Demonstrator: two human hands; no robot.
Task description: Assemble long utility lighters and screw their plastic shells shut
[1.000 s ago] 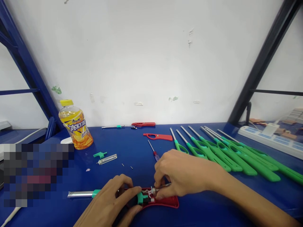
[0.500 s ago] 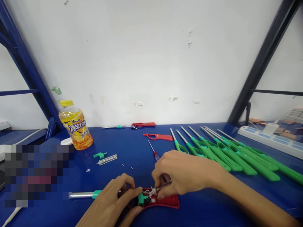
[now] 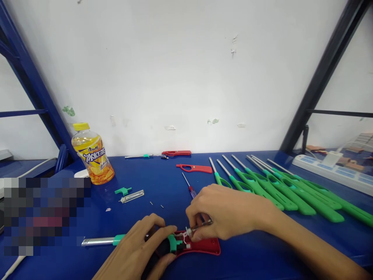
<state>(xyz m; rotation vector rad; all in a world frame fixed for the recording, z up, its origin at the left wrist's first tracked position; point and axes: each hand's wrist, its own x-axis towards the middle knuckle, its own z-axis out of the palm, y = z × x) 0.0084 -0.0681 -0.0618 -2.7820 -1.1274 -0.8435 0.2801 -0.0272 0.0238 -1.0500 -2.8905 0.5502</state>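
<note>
Near the front edge, my left hand [image 3: 136, 245] is closed around an opened utility lighter. Its metal tube [image 3: 97, 241] points left, while its red handle half [image 3: 208, 247] lies hollow side up at the right. A green trigger [image 3: 174, 244] shows by my left thumb and fingertips. Pinched in my right hand [image 3: 224, 212], just above the shell, is a small clear fuel tank [image 3: 201, 226] with a metal valve end. A thin white tube [image 3: 185, 236] runs at that valve. My left palm hides the lighter's middle.
Behind my hands lie a screwdriver [image 3: 190, 188], a loose green trigger [image 3: 123, 191], another clear fuel tank [image 3: 133, 196] and small screws [image 3: 151, 203]. Red lighter parts [image 3: 195, 168] are farther back. Several green lighters [image 3: 291, 194] fill the right; a drink bottle [image 3: 93, 155] stands left.
The fuel tank in my right hand has tilted slightly, its rear end a little higher. The lighter's metal tube has shifted slightly left. Both hands keep their hold.
</note>
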